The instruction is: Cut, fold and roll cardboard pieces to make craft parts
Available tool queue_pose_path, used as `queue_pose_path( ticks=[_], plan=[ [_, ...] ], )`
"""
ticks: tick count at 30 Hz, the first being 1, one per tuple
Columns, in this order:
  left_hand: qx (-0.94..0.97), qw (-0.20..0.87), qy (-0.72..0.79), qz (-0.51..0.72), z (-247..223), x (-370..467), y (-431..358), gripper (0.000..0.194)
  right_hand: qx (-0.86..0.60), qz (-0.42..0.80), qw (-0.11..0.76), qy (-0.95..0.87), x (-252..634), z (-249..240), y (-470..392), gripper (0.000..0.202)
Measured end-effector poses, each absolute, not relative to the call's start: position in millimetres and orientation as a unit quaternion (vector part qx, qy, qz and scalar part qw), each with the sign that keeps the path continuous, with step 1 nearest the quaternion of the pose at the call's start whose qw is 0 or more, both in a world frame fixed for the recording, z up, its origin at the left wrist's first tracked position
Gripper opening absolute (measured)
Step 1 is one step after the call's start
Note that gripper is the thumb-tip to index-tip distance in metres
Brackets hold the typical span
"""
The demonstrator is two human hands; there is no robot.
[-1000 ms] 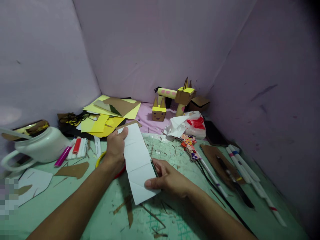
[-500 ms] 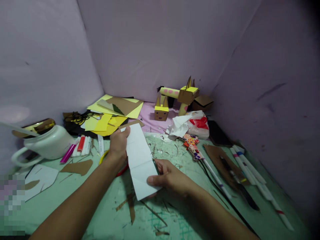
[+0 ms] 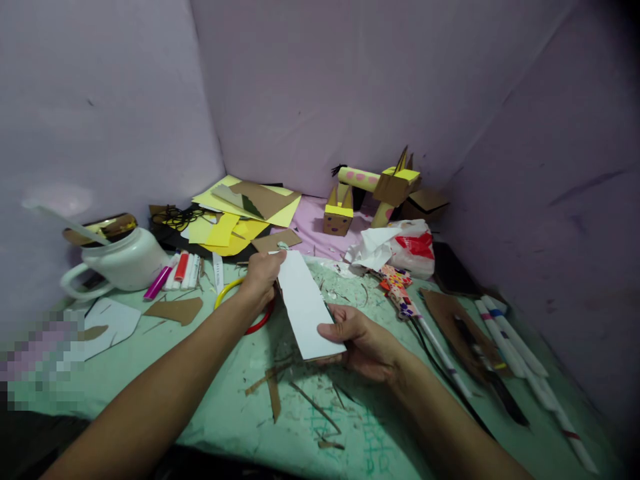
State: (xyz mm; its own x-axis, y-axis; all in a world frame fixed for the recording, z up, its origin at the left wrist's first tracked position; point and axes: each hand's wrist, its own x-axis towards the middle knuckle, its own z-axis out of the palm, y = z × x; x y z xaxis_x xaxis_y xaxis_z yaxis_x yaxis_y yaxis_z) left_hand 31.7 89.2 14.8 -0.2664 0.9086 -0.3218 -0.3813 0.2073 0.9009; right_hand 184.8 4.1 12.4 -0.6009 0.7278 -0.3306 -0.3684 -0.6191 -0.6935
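Card (image 3: 311, 303) with a white face hangs tilted between the two hands, above the green tabletop (image 3: 225, 410), and from my distant seat I watch both grips. The left hand (image 3: 265, 275) pinches its far left corner, thumb on top; how the other fingers close beneath I cannot tell. The right hand (image 3: 367, 340) is clamped on the near right part, thumb pressed on the face, fingers mostly tucked under. My main worry is a crease: if the hands push toward each other or twist unevenly, I judge the card could buckle across its middle. Too loose a left pinch could let that corner slip. Lowering it carelessly might catch the brown scraps (image 3: 273, 399) below, or the yellow-and-red loops (image 3: 223, 291) near the left wrist, and scuff the face.
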Motion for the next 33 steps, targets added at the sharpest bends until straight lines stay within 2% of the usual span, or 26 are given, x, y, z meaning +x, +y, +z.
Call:
queue_pose_path(
  ticks=[5, 14, 19, 22, 25, 28, 31, 33],
  plan=[
    [0.285, 0.536, 0.581, 0.542, 17, 31, 89, 0.024, -0.308, 0.842, 0.315, -0.31, 184, 12, 4, 0.033],
    [0.355, 0.452, 0.599, 0.558, 22, 28, 85, 0.016, -0.344, 0.808, 0.312, -0.363, 183, 16, 0, 0.039],
    [0.416, 0.377, 0.588, 0.582, 24, 25, 81, 0.018, -0.448, 0.618, 0.426, -0.486, 190, 22, 4, 0.064],
    [0.463, 0.331, 0.582, 0.581, 31, 31, 70, 0.02, -0.493, 0.483, 0.453, -0.564, 188, 21, -1, 0.071],
    [0.502, 0.279, 0.576, 0.582, 41, 38, 57, 0.021, -0.505, 0.324, 0.431, -0.674, 176, 19, -12, 0.074],
    [0.527, 0.245, 0.56, 0.591, 48, 41, 49, 0.005, -0.499, 0.227, 0.394, -0.738, 158, 19, -24, 0.079],
    [0.544, 0.233, 0.545, 0.594, 52, 42, 44, 0.017, -0.523, 0.187, 0.36, -0.749, 144, 24, -28, 0.071],
    [0.553, 0.234, 0.534, 0.595, 56, 42, 40, 0.024, -0.542, 0.216, 0.345, -0.735, 142, 30, -25, 0.065]
  ],
)
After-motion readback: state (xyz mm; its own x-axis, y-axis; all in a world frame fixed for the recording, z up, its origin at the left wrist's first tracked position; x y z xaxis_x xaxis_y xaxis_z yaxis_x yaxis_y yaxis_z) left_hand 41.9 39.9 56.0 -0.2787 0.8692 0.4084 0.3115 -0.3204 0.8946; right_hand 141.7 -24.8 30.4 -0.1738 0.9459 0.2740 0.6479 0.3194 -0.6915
